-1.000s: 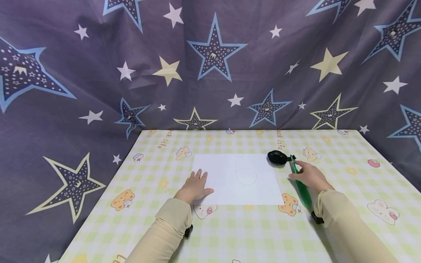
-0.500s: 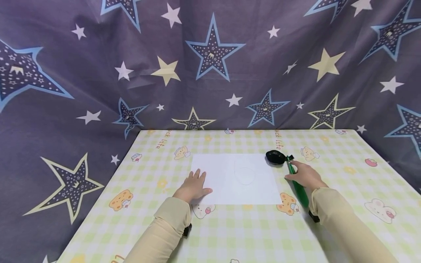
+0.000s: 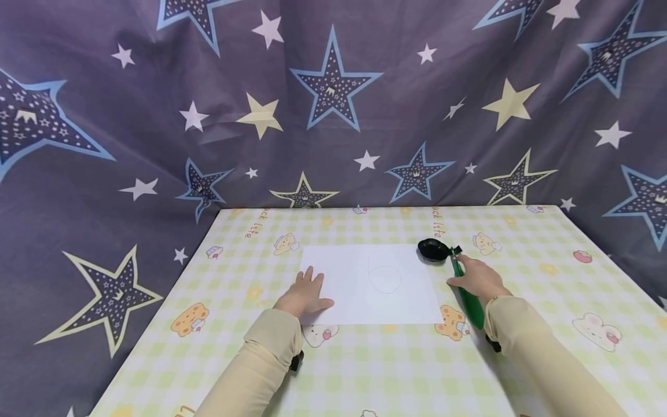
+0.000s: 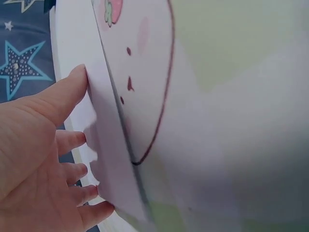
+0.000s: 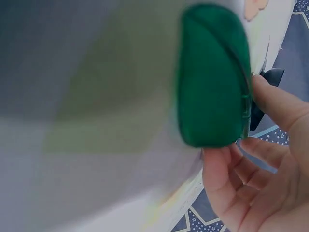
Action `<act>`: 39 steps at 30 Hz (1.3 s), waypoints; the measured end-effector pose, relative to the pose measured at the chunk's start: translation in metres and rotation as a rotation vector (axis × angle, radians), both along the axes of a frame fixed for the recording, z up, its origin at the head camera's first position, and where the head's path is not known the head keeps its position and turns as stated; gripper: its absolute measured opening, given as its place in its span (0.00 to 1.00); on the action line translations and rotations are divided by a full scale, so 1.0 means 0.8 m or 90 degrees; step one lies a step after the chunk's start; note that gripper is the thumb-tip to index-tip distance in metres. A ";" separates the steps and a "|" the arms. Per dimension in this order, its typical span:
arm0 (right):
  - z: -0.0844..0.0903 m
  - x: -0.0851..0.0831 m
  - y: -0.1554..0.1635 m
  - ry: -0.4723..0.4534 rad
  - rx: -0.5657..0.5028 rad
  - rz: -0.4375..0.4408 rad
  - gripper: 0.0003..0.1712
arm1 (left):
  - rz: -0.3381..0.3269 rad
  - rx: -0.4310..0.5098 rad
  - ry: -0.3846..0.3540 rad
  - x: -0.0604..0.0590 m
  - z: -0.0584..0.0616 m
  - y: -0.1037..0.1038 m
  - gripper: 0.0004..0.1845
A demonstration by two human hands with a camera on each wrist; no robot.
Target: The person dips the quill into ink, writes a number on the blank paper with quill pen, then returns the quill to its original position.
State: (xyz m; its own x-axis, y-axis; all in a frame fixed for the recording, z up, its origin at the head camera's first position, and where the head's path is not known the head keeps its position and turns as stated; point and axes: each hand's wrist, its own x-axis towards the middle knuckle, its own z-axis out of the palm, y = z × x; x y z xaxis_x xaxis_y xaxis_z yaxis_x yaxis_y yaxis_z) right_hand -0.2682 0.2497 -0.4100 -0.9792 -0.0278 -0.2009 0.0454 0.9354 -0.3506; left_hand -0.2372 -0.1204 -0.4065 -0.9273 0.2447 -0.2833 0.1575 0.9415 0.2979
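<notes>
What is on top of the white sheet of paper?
On the sheet of paper lies the flat left hand, at its left edge, and a thin drawn oval. Whatever the hand covers cannot be seen.

White paper [image 3: 359,284], green tool [image 3: 467,295] w/ black head (checked yellow-green tablecloth [image 3: 396,370]).

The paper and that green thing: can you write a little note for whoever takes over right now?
Left hand: flat on the near-left corner of the white paper.
Right hand: fingers on the green handle, whose black round head lies off the paper's far-right corner.
Done: a faint circle is drawn on the paper.
Left: the tool lies flat on the table, not lifted.
</notes>
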 end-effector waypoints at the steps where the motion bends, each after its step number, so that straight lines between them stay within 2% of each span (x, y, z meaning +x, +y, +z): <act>1: -0.001 0.000 0.000 0.000 0.000 -0.001 0.47 | -0.001 -0.002 0.000 0.000 0.000 0.000 0.39; 7: 0.001 0.002 0.002 0.007 -0.007 -0.004 0.48 | 0.011 0.006 -0.008 -0.002 0.003 0.001 0.40; 15: 0.019 0.010 0.010 0.040 -0.015 -0.001 0.45 | 0.017 0.020 -0.022 -0.004 0.008 -0.004 0.41; 23: 0.039 0.010 0.014 0.034 -0.020 -0.013 0.43 | 0.008 -0.019 0.010 -0.013 0.019 -0.012 0.40; 31: 0.056 0.007 0.013 0.048 -0.020 0.007 0.43 | 0.033 -0.048 0.036 -0.019 0.033 -0.010 0.41; 39: 0.071 0.008 0.007 0.091 -0.014 0.025 0.43 | 0.048 -0.074 0.052 -0.023 0.052 -0.009 0.43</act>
